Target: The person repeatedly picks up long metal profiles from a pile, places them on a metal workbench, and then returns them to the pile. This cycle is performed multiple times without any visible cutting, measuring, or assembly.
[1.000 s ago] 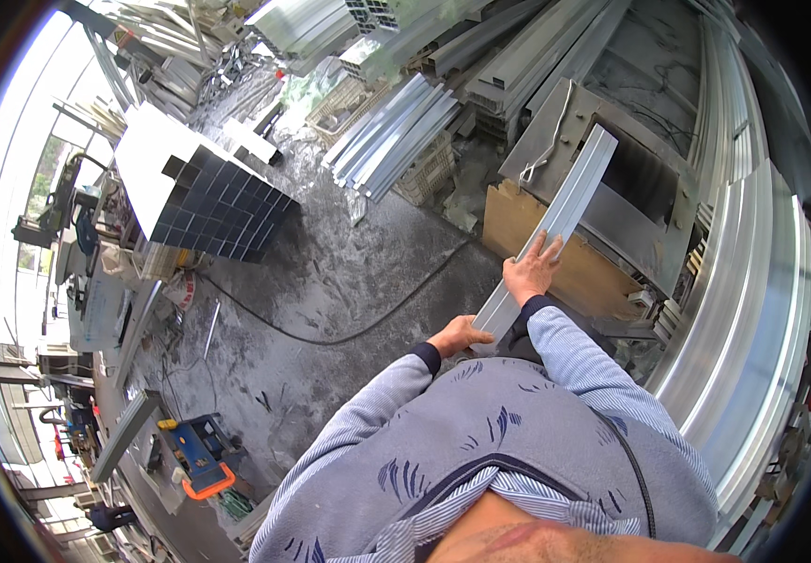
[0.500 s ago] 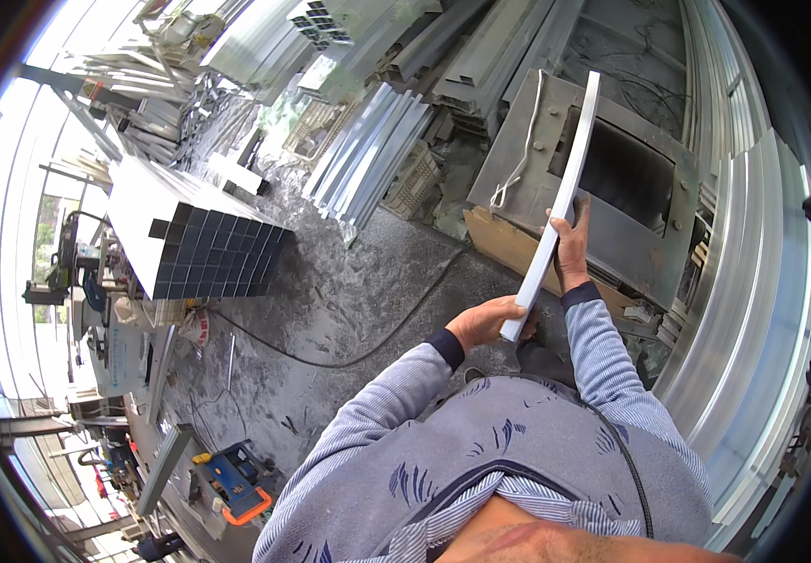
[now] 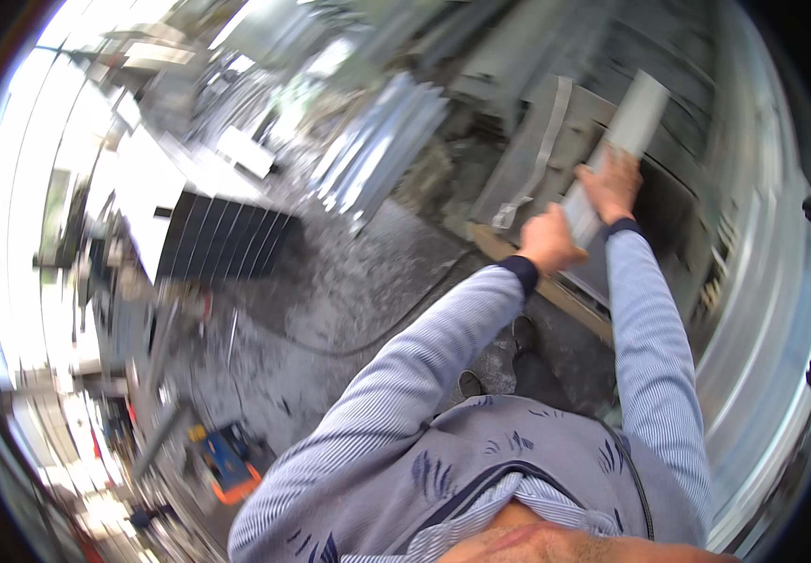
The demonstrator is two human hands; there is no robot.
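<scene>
A pale, straight-edged metal bar (image 3: 640, 111) slants away from me, blurred by motion, above the metal-topped bench on the right. My left hand (image 3: 551, 240) is closed at the bar's near end, its thumb toward the right. Farther along, my right hand (image 3: 612, 180) grips the bar with its fingers laid over the face. Both forearms reach out to the right. Beneath is the bench's metal top (image 3: 518, 159), which has a dark rectangular opening (image 3: 673, 211) partly covered by the bar and my right arm.
A bundle of silvery bars (image 3: 382, 141) lies left of the bench. At the left stands a large stack of dark-ended square tubes (image 3: 227, 239). A cable (image 3: 349, 349) crosses the floor. Long metal profiles (image 3: 762, 310) line the right side. A blue-and-orange toolbox (image 3: 227, 460) sits lower left.
Both hands have carried the bar forward, away from my body, over the bench. Its broader face now shows, and my arms are stretched farther out. The view has shifted and blurred.
</scene>
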